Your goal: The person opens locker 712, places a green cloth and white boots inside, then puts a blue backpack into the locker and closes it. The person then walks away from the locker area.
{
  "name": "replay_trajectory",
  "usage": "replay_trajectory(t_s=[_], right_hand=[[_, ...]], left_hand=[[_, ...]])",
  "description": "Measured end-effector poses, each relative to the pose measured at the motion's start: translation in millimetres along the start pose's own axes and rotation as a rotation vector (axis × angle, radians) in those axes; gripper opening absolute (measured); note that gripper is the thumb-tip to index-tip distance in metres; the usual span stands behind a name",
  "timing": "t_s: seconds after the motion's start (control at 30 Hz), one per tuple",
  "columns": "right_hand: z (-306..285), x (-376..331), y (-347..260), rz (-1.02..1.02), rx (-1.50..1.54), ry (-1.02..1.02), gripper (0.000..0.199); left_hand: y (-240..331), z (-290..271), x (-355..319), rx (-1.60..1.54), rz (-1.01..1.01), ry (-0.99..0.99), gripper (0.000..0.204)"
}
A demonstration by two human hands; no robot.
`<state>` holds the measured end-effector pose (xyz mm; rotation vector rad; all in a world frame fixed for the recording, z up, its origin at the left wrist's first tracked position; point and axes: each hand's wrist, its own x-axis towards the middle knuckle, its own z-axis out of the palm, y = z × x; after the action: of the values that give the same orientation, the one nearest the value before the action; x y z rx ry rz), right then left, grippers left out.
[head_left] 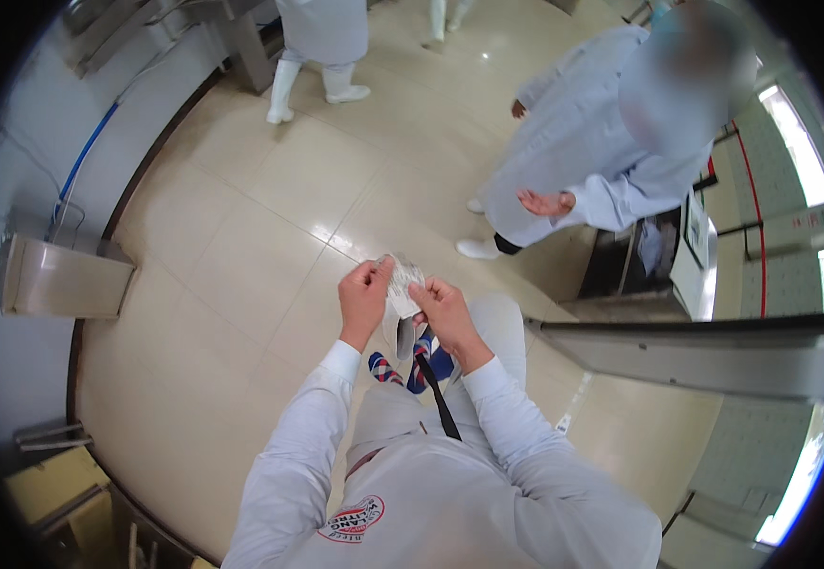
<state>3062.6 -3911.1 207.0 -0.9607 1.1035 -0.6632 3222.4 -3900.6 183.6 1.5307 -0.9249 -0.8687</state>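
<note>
1. A person stands on a pale tiled floor, looking down at both hands raised in front of the chest.
2. The left hand and the right hand are close together, each pinching a small crinkled silvery packet between fingertips.
3. The packet appears not yet torn open (its top edge is too small to tell for certain), so the opening seems barely begun.
4. A co-worker in a pale coat stands well apart.

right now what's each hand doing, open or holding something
Left hand: closed in a pinch on the top edge of the small crumpled packet.
Right hand: closed on the same packet from the other side.
</note>
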Motion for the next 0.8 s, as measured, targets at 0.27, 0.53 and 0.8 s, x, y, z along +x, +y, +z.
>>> replay_trajectory(t_s=[0.27, 0.53, 0.8], right_hand=[[-70, -47, -27, -0.081, 0.161, 0.296, 0.029], [-127, -53, -80, -0.023, 0.442, 0.211, 0.024], [-127, 1, -91, -0.104, 0.387, 0.301, 0.018]], left_hand=[[7, 0, -26, -0.146, -0.201, -0.103, 0.037], [-19, -6, -43, -0.065, -0.175, -0.159, 0.03], [-86, -45, -92, 0.167, -0.24, -0.178, 0.032]])
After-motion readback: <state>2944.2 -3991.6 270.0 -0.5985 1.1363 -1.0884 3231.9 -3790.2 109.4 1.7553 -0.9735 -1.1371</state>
